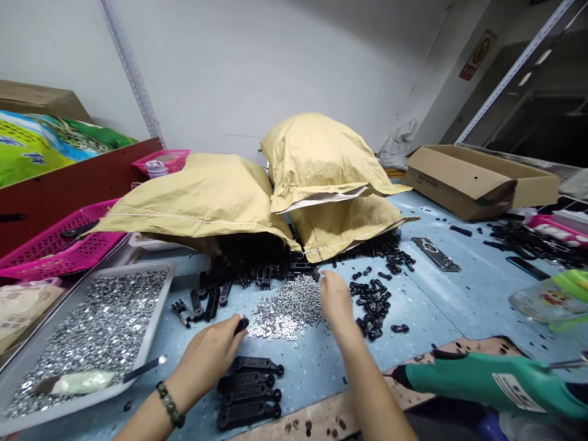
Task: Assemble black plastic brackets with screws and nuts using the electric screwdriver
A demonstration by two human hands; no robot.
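My left hand (214, 349), with a beaded bracelet at the wrist, is closed on a small black plastic part (241, 324), mostly hidden by the fingers. My right hand (336, 300) is at the right edge of a pile of silver screws (298, 300); its fingers look drawn together, and whatever they hold is hidden. Small silver nuts (278, 327) spread from the front of that pile. Below my left hand, several black plastic arms (250, 392) lie in a row. Short black links (374, 306) are heaped to the right of my right hand.
Large yellow sacks (220, 190) stand behind the pile. At left is a white tray (158, 306) of metal nuts with a scoop-like tool on its rim, beside a pink basket (98, 245). A green power screwdriver (478, 380) lies front right; an open cardboard box (459, 177) sits behind.
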